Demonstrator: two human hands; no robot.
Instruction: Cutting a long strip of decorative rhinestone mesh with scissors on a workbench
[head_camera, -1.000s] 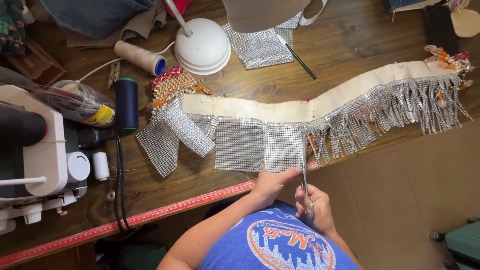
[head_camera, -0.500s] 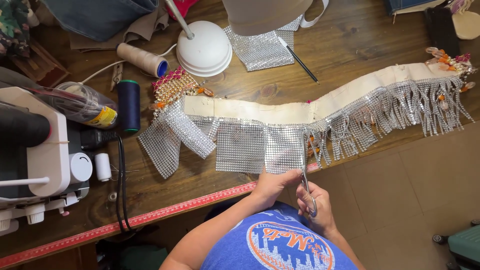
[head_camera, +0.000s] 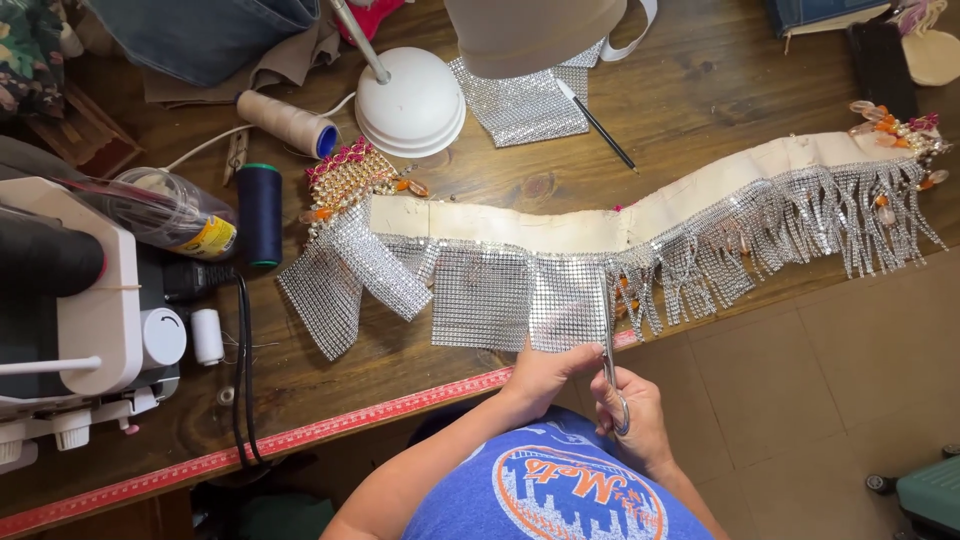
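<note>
With the right hand clamped on slim metal scissors and the left hand pinching the silver rhinestone-mesh band just above the red tape measure, a slanted cut risked uneven fringe strips.

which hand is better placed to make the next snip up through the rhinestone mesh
Right, most likely: the right hand already grips the scissors, blades pointing up into the mesh panel. The left hand only pinches its lower edge.

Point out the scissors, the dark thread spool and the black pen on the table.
scissors (head_camera: 607, 335), head view, on the blades over the mesh.
dark thread spool (head_camera: 259, 214), head view, middle of its side.
black pen (head_camera: 600, 127), head view, mid-shaft.
</note>
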